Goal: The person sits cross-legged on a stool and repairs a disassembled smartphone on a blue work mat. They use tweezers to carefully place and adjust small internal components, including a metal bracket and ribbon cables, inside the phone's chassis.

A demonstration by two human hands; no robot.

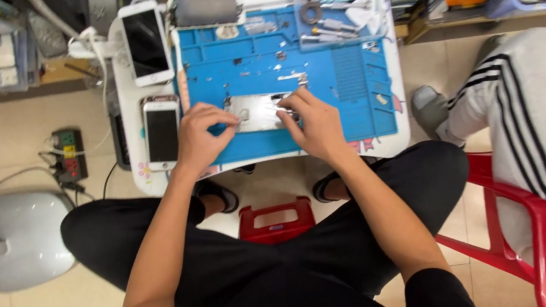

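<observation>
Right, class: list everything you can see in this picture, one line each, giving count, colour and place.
mat: one, blue, on the small white table
metal plate: one, silver, on the mat under both hands
tool tray: one, clear, far edge of the mat
phones: two, white, left of the mat
power strip: one, dark, on the floor at left
lamp base: one, grey-white, floor lower left
stool: one, red, between the knees
chair: one, red, at right, another person seated on it
left hand: on the plate's left edge
right hand: on the plate's right end, fingertips at a small tool
</observation>
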